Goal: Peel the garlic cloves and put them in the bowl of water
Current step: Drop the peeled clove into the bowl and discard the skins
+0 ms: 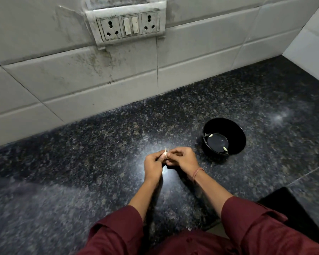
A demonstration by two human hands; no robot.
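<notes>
My left hand (153, 165) and my right hand (182, 159) meet over the dark granite counter (81, 162). Between their fingertips they pinch one small pale garlic clove (165, 153), with a strip of papery skin standing up from it. A black bowl (236, 133) holding water stands to the right of my right hand, about a hand's width away. Two peeled cloves lie in the water, one at the left side (211, 135) and one near the front (225, 148).
A white tiled wall (99, 85) runs along the back of the counter, with a socket and switch panel (129, 24) above. A second wall closes the right corner. A dark object (293, 208) sits at the counter's near right edge.
</notes>
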